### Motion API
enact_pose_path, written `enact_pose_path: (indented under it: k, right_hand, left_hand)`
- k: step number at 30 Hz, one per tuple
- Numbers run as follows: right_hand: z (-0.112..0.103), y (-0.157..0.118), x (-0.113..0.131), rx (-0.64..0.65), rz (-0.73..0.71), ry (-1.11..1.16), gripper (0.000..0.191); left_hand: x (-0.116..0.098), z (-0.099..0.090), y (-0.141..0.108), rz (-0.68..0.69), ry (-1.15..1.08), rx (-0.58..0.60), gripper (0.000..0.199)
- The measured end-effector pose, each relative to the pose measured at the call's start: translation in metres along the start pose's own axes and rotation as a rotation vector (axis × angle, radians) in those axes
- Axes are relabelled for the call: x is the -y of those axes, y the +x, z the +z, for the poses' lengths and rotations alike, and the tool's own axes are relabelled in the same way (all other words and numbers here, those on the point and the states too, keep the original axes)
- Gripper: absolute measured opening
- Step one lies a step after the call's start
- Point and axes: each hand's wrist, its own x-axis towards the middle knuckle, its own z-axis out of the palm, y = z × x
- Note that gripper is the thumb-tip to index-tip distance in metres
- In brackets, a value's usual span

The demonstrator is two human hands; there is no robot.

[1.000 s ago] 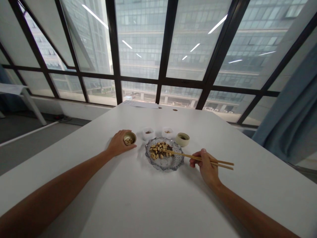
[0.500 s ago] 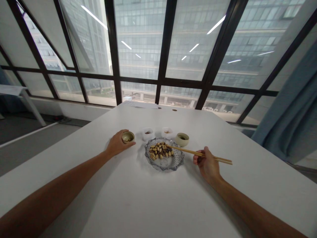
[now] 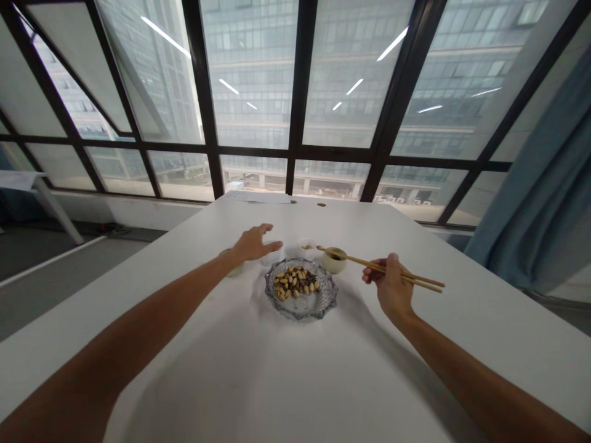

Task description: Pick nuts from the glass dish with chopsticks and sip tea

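My left hand [image 3: 255, 242] reaches over the table with thumb and fingers apart, holding nothing. Its wrist partly hides a small greenish cup [image 3: 235, 269]. My right hand [image 3: 392, 282] grips wooden chopsticks [image 3: 369, 265], whose tips extend left over another green cup [image 3: 334, 261] with dark contents. A clear glass bowl [image 3: 302, 312] holds nuts and dark seeds [image 3: 295, 282] in front of the cups. Behind the bowl stands a small white dish [image 3: 306, 244] with a few bits inside; a second white dish [image 3: 292, 251] beside it is hard to make out.
All this stands on a white table [image 3: 286, 381]. Papers [image 3: 258, 197] lie at its far edge, near two round holes. Beyond are tall windows, with a blue curtain [image 3: 521, 197] at the right and another white table [image 3: 21, 179] at the far left.
My left hand has let go of the left green cup and moved right and away from me, its fingers spread. The chopstick tips have moved from the glass bowl up over the right cup.
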Motion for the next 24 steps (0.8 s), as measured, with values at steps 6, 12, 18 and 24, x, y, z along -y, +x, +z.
enact_pose_path:
  k: [6, 12, 18, 24]
  right_hand:
    - [0.012, 0.019, 0.007, 0.056, -0.152, -0.219, 0.058]
    - [0.025, 0.023, 0.001, 0.157, -0.212, -0.272, 0.061]
    - [0.035, 0.026, -0.007, 0.354, -0.302, -0.524, 0.058]
    - [0.034, 0.023, 0.013, 0.261, -0.238, -0.376, 0.057]
  left_hand:
    - [-0.059, 0.057, 0.049, 0.061, 0.148, 0.291, 0.080]
    - [-0.060, 0.066, 0.058, 0.135, 0.095, 0.268, 0.079]
    - [-0.051, 0.065, 0.058, 0.202, 0.072, 0.204, 0.082]
    - [-0.049, 0.064, 0.061, 0.128, 0.081, 0.255, 0.075]
